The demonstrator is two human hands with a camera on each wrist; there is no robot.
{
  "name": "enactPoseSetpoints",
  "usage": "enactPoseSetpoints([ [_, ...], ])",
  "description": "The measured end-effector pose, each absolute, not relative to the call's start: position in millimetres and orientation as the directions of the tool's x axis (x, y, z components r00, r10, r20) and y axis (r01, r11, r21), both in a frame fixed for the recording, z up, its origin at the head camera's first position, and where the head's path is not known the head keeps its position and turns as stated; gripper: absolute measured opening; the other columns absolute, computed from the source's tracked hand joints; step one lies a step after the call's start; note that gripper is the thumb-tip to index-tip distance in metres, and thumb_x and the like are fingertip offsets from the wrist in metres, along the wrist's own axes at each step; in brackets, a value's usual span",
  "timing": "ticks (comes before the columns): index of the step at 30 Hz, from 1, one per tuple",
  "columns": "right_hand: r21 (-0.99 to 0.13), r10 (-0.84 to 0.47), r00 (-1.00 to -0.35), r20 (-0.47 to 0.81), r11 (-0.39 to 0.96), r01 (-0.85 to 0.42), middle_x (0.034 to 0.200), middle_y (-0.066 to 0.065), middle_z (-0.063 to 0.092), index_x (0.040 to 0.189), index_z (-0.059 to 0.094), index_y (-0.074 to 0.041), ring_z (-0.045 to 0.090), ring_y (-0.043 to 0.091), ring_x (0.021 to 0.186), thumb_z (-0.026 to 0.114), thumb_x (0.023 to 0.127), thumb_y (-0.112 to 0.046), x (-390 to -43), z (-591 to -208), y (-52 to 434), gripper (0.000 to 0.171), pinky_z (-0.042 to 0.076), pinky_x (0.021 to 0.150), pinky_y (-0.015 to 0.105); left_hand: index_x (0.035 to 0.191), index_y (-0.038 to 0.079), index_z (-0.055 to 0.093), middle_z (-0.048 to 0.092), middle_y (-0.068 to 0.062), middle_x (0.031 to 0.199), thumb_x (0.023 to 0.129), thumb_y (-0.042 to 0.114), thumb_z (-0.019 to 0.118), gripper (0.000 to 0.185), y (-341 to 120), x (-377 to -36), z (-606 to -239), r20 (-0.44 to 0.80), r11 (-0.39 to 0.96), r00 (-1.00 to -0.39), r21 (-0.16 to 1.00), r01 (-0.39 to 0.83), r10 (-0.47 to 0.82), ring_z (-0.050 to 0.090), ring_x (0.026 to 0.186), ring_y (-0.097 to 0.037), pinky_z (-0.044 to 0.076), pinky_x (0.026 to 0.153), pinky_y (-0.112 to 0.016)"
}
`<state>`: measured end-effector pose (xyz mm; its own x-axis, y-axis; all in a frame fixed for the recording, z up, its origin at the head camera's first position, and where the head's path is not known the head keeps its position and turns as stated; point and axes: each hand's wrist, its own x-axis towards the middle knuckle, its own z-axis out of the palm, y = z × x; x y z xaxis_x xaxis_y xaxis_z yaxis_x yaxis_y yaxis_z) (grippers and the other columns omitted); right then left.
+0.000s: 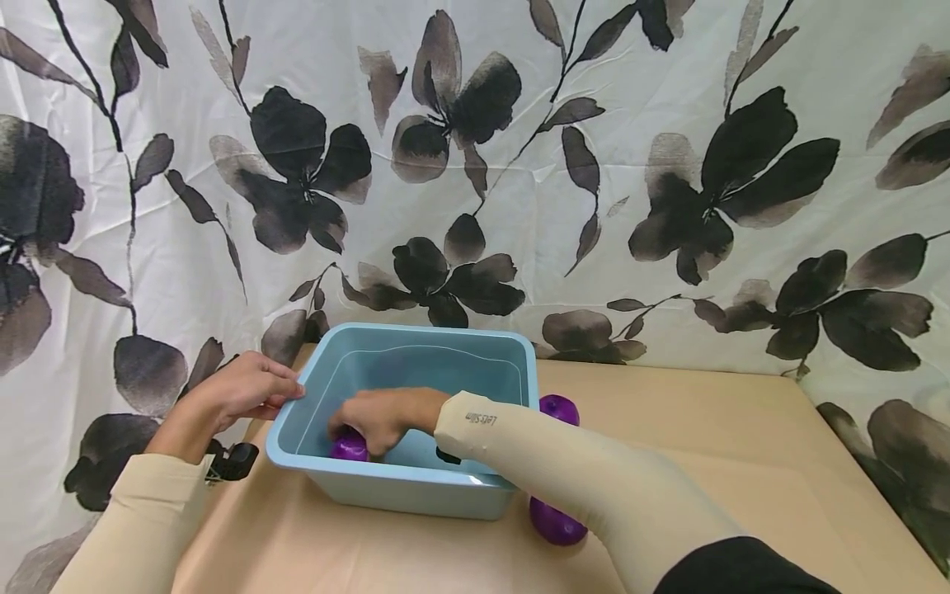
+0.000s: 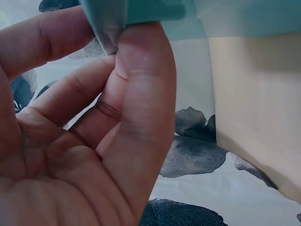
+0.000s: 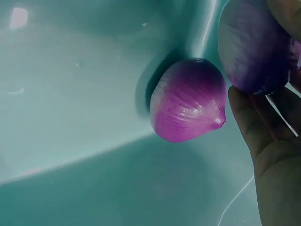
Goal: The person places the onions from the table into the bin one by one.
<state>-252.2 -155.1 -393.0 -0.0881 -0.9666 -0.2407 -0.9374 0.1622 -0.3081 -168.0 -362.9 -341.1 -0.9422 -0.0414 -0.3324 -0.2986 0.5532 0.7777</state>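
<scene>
Four onions being counted at this moment, two inside the container and two outside; listing from largest item down.

1. Hanging behind everything: white fabric curtain printed with black and grey flowers (image 1: 668, 124).
2. Bearing the rest: flat tan tabletop (image 1: 742, 462).
3. Standing near the table's left edge: light-blue rectangular plastic tub (image 1: 401, 495). Being steadied at its left rim.
4. Gripping that rim: left hand (image 1: 237, 392), thumb and fingers (image 2: 141, 94) closing on the thin blue edge in a pinch, as the left wrist view is showing.
5. Reaching down inside the tub, toward its near-left corner: right hand (image 1: 382, 417), in a cream sleeve. Curling around one round, glossy purple-skinned onion (image 3: 254, 47), fingers cupping it loosely rather than clamping. Not telling clearly whether this onion is touching the tub floor.
6. Lying loose on the tub floor, against the wall, just beside the held one: second purple onion (image 3: 188, 101), not being touched.
7. Waiting outside on the table, both just beside the tub's right wall: third purple onion (image 1: 558, 408) toward the far corner, fourth purple onion (image 1: 557, 521) toward the near corner, partly hidden by the right forearm.

Judging progress: roughly halfway through loading, with one onion already resting inside, one being lowered or released, and two remaining to be brought in.
</scene>
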Motion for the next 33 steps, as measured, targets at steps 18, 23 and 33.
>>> enactPoseSetpoints([
  [18, -0.402, -0.950, -0.295, -0.100, 0.310, -0.861, 0.145, 0.002, 0.064, 0.143, 0.062, -0.014, 0.065, 0.019, 0.125, 0.091, 0.082, -0.024, -278, -281, -54, 0.068, 0.056, 0.100, 0.030, 0.139, -0.019, 0.052, 0.074, 0.002, 0.085, 0.098, 0.014, 0.066, 0.054, -364, -167, -341, -0.350, 0.557, -0.936, 0.771, -0.308, -0.032, 0.070, 0.077, -0.007, 0.062, 0.071, -0.027],
  [23, -0.507, -0.921, -0.389, -0.017, 0.343, -0.791, 0.141, 0.008, 0.066, 0.140, 0.063, -0.009, 0.065, 0.025, 0.124, 0.092, 0.080, -0.019, -290, -271, 8, 0.067, 0.057, 0.103, 0.041, 0.138, -0.020, 0.053, 0.073, 0.004, 0.081, 0.098, 0.014, 0.066, 0.054, -364, -165, -340, -0.342, 0.568, -0.939, 0.766, -0.302, -0.037, 0.068, 0.075, -0.005, 0.061, 0.069, -0.026],
  [33, -0.590, -0.823, -0.559, 0.102, 0.402, -0.700, 0.129, 0.014, 0.070, 0.133, 0.066, -0.003, 0.068, 0.032, 0.118, 0.093, 0.079, -0.020, -293, -311, 136, 0.063, 0.058, 0.101, 0.049, 0.136, -0.019, 0.056, 0.072, 0.004, 0.080, 0.097, 0.016, 0.067, 0.054, -361, -164, -342, -0.341, 0.582, -0.939, 0.756, -0.300, -0.041, 0.067, 0.075, -0.006, 0.061, 0.069, -0.027],
])
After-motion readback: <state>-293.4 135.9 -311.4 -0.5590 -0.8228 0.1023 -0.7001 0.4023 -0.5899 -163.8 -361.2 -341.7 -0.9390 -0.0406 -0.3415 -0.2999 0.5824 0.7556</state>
